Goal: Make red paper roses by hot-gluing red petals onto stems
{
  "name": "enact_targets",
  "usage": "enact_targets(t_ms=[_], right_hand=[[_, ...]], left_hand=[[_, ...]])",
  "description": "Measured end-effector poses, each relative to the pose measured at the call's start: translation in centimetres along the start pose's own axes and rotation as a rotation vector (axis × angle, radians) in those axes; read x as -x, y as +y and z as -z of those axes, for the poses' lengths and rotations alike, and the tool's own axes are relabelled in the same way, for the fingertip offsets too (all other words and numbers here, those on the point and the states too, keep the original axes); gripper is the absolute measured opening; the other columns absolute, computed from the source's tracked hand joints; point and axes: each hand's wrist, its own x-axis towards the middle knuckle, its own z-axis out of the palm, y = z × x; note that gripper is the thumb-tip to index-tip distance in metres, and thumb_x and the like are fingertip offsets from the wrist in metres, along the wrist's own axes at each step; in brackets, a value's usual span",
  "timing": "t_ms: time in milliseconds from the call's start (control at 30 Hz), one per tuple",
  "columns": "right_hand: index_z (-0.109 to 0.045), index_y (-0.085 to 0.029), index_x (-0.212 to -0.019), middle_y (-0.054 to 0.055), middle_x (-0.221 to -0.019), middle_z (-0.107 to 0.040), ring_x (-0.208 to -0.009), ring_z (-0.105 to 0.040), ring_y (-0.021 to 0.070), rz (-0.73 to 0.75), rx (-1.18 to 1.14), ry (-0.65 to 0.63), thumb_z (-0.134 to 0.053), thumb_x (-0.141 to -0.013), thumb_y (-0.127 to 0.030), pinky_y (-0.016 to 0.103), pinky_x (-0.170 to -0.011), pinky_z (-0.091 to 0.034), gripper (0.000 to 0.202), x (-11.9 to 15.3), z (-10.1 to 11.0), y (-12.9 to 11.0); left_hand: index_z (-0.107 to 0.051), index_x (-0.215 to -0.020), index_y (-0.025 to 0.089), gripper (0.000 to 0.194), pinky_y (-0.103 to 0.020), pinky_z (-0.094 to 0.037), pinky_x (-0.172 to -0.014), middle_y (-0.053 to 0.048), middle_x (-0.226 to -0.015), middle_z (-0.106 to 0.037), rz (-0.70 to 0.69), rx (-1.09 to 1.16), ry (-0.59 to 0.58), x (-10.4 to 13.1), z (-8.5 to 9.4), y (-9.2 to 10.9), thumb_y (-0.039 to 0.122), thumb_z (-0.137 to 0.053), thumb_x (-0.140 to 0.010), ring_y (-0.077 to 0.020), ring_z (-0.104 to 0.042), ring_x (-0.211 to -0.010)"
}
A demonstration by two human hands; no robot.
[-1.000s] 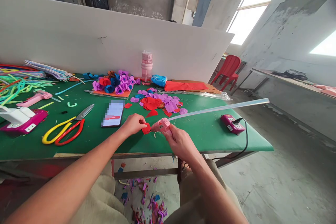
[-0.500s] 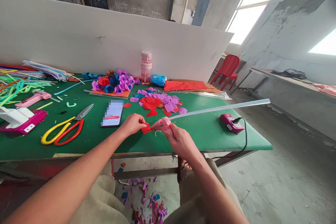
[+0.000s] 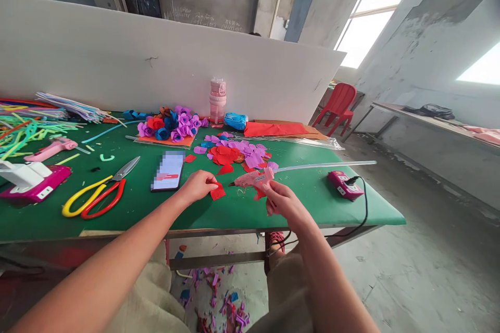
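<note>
Between the fingertips of my left hand [image 3: 200,186] is a red paper petal [image 3: 217,191], held just above the green table [image 3: 133,218]. My right hand [image 3: 284,201] is closed around the handle of a pink hot glue gun [image 3: 255,179]. Its dark nozzle points left, a short gap away from the petal. A long clear glue stick [image 3: 328,166] juts out of the gun's back toward the right. Beyond my hands lies a pile of red petals [image 3: 224,155] and purple petals [image 3: 253,152].
Left of my hands are a phone [image 3: 167,170], scissors [image 3: 102,187] and a second pink glue gun [image 3: 50,149]. Finished paper flowers [image 3: 183,124] and a pink bottle [image 3: 217,101] stand farther back. A magenta power socket [image 3: 345,185] with a black cord sits at right.
My right hand has drawn the glue gun back to the right, so its nozzle has come away from the red petal. My left hand has stayed nearly in place with the petal.
</note>
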Motion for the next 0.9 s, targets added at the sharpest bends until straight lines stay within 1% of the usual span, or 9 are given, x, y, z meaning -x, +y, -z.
enact_targets(t_ms=[67,133,233,333,467,700,767,833,900], right_hand=[[-0.058,-0.017,-0.081,0.002,-0.073,-0.063,-0.046,-0.046,0.0087,-0.038,-0.05,0.024,-0.052,-0.079,-0.055,0.021,-0.043,-0.031,0.039,-0.4,1.0,0.5],[-0.057,-0.016,-0.078,0.001,-0.065,-0.059,-0.047,-0.046,0.0095,-0.054,-0.018,0.079,-0.05,-0.079,-0.055,0.021,-0.042,-0.028,0.04,-1.0,2.0,1.4],[-0.049,-0.018,-0.065,-0.004,-0.05,-0.046,-0.045,-0.043,0.0102,-0.04,0.186,0.194,-0.045,-0.082,-0.052,0.022,-0.045,-0.029,0.038,-2.2,3.4,3.1],[-0.043,-0.02,-0.059,-0.003,-0.047,-0.047,-0.047,-0.048,0.0122,-0.029,0.468,0.279,-0.04,-0.086,-0.048,0.023,-0.049,-0.031,0.04,-3.1,4.1,4.3],[-0.044,-0.021,-0.057,0.0,-0.046,-0.053,-0.055,-0.054,0.0148,0.01,0.713,0.327,-0.036,-0.089,-0.048,0.024,-0.054,-0.032,0.043,-3.3,4.3,4.6],[-0.053,-0.02,-0.056,0.004,-0.054,-0.059,-0.066,-0.059,0.0201,-0.021,0.751,0.433,-0.05,-0.083,-0.043,0.026,-0.055,-0.033,0.035,-2.3,4.3,4.0],[-0.058,-0.019,-0.066,0.006,-0.064,-0.063,-0.072,-0.059,0.021,-0.01,0.743,0.489,-0.05,-0.082,-0.044,0.027,-0.057,-0.035,0.031,-2.1,3.5,3.2],[-0.061,-0.018,-0.078,0.006,-0.075,-0.065,-0.076,-0.059,0.0194,0.079,0.679,0.516,-0.05,-0.083,-0.045,0.026,-0.061,-0.038,0.029,-1.8,2.1,2.0],[-0.062,-0.018,-0.078,0.003,-0.074,-0.065,-0.072,-0.058,0.0159,0.244,0.498,0.391,-0.047,-0.085,-0.043,0.025,-0.064,-0.04,0.029,-1.3,0.1,0.6]], left_hand=[[-0.063,-0.058,0.017,0.016,-0.024,-0.033,-0.053,0.001,-0.057,-0.059,0.007,0.124,-0.013,0.1,0.3,0.2,0.032,-0.063,-0.063,-0.0132,-0.051,-0.057],[-0.062,-0.062,0.016,0.021,-0.023,-0.03,-0.05,0.002,-0.057,-0.056,0.02,0.269,-0.036,0.4,0.9,0.7,0.036,-0.066,-0.061,-0.0102,-0.046,-0.053],[-0.062,-0.07,0.016,0.03,-0.021,-0.02,-0.043,0.005,-0.055,-0.049,0.053,0.486,-0.1,1.4,2.1,2.1,0.042,-0.07,-0.059,-0.0055,-0.031,-0.045],[-0.06,-0.071,0.016,0.036,-0.021,-0.017,-0.042,0.006,-0.054,-0.043,0.044,0.615,-0.128,2.7,3.1,3.5,0.045,-0.073,-0.057,-0.0039,-0.027,-0.043],[-0.06,-0.073,0.017,0.037,-0.022,-0.016,-0.042,0.005,-0.056,-0.044,0.018,0.603,-0.132,4.5,3.8,5.2,0.048,-0.074,-0.058,-0.0045,-0.029,-0.045],[-0.063,-0.073,0.017,0.036,-0.022,-0.02,-0.043,0.004,-0.056,-0.046,-0.023,0.531,-0.131,7.5,4.2,7.8,0.049,-0.072,-0.058,-0.0052,-0.027,-0.045],[-0.064,-0.073,0.017,0.035,-0.022,-0.021,-0.043,0.004,-0.057,-0.048,-0.036,0.487,-0.108,8.4,3.9,7.9,0.048,-0.072,-0.059,-0.0056,-0.028,-0.046],[-0.065,-0.072,0.017,0.033,-0.022,-0.023,-0.044,0.003,-0.058,-0.051,-0.043,0.417,-0.069,9.2,3.4,7.4,0.047,-0.071,-0.061,-0.0067,-0.033,-0.047],[-0.065,-0.071,0.017,0.03,-0.022,-0.027,-0.046,0.002,-0.06,-0.056,-0.049,0.345,-0.037,9.7,2.9,6.7,0.046,-0.068,-0.063,-0.0085,-0.039,-0.051]])
